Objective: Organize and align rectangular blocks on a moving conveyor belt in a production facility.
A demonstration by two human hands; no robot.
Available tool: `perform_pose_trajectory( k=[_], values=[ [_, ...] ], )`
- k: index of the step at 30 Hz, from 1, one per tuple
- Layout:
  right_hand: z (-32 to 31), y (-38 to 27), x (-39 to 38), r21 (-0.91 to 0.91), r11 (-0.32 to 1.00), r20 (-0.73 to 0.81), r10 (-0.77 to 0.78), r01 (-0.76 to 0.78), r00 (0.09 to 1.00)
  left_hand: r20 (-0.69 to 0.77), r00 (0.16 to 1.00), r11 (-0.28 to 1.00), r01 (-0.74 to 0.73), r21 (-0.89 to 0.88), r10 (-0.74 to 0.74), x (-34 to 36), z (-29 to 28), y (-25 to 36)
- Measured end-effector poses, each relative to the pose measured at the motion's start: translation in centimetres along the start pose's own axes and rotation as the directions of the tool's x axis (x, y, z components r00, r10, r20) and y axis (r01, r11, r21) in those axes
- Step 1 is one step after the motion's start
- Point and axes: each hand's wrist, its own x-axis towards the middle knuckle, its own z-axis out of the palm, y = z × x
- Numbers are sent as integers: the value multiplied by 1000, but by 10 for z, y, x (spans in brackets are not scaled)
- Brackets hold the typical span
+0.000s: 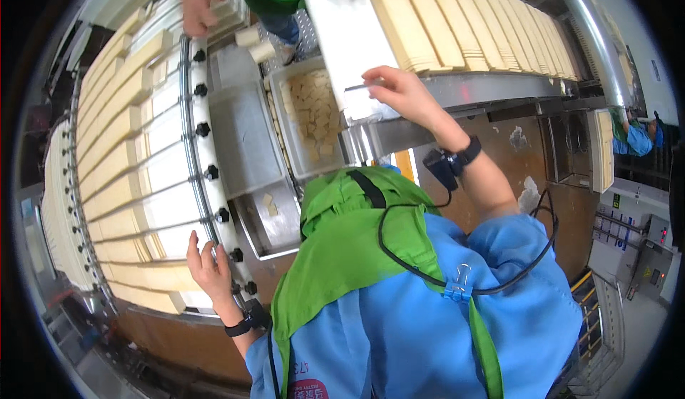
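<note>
My left hand (208,267) is open, its fingers spread beside the near end of the left conveyor's rail (202,185). Nothing shows in it. My right hand (405,93) reaches to the near end of a white belt (349,24). Its thumb and forefinger are closed on a thin flat piece with a dark edge (357,87), whose kind I cannot make out. Beyond it, overlapping pale yellow sheets (449,21) stand in a long row on the right conveyor. On the left conveyor, pale yellow slabs (107,178) lie in lanes under thin dark cords.
Between the conveyors stand a grey bin (246,135), a bin of broken pale pieces (277,99) and a metal tray (250,220). A co-worker's hand (198,6) hangs over the left conveyor's far end. A metal pipe (596,42) rises at the far right.
</note>
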Motion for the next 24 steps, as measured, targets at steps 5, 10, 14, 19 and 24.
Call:
perform_pose_trajectory(
  k=[5,10,14,19,24],
  values=[
    [-50,41,-39,24,981,-228,193,-193,954,-26,978,964,-208,-164,207,72,27,44],
    [-84,97,-54,-124,940,-612,179,-317,770,-26,906,877,-416,-240,422,142,50,109],
    [-97,120,-42,-254,892,-679,110,-373,726,-68,805,772,-586,-245,589,199,73,169],
    [-106,119,-14,-365,798,-648,152,-479,747,-101,684,602,-695,-393,723,256,94,248],
    [-110,114,4,-412,764,-573,207,-497,793,-173,669,525,-694,-492,722,309,129,313]
  ],
)
